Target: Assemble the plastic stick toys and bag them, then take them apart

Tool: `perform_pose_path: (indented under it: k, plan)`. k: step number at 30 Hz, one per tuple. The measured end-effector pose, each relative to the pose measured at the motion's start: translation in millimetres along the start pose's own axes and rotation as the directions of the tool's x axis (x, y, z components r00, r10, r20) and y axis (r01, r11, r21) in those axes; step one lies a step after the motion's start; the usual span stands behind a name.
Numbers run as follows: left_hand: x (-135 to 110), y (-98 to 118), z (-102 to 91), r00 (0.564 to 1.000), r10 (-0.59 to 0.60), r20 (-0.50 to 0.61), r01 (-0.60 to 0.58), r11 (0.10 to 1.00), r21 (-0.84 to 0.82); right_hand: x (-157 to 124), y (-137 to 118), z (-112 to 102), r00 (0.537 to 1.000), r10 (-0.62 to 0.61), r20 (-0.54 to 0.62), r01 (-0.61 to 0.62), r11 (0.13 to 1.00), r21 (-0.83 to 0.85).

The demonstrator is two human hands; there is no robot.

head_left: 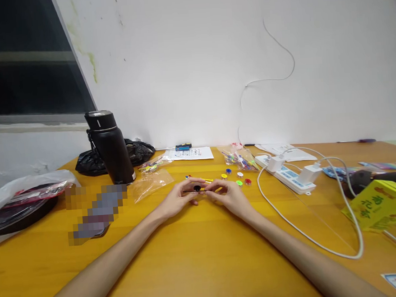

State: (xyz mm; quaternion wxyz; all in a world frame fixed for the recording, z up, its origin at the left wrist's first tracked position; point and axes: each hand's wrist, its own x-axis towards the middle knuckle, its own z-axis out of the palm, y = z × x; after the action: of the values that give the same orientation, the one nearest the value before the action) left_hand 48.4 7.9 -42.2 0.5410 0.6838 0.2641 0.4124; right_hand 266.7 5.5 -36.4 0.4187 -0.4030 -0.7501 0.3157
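Fingers of left hand and right hand pinch small black part from both sides, just over table, maybe for steadiness. Bright round caps near, likely for easy reach.

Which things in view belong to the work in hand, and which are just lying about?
Seem to belong:
black piece, held by the left hand and right hand
coloured discs, beyond the right hand
bags of coloured parts, probably

Seem to be lying about:
flask
power strip
yellow box
black bag
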Motion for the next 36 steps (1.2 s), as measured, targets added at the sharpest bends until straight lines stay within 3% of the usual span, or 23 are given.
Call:
perform_pose_path:
  k: [5,11,16,36]
  plan:
    - [-2.2,5.5,1.1,1.000,-0.018,0.012,0.018,1.000,0.008,-1.2,-2.8,-1.4,0.992,-0.108,-0.057,0.101,0.987,-0.123]
    - [-1.7,7.9,5.9,0.999,-0.047,-0.004,0.047,0.997,0.063,-1.8,1.0,-1.9,0.985,-0.159,-0.073,0.140,0.966,-0.216]
    - [-1.4,4.2,7.2,0.998,-0.023,-0.064,0.028,0.997,0.069,-3.2,-0.6,-2.8,0.987,-0.160,-0.035,0.144,0.952,-0.268]
    - [0.7,5.0,8.1,0.996,-0.050,-0.069,0.061,0.985,0.159,-4.6,1.5,1.5,0.994,-0.108,0.023,0.110,0.955,-0.275]
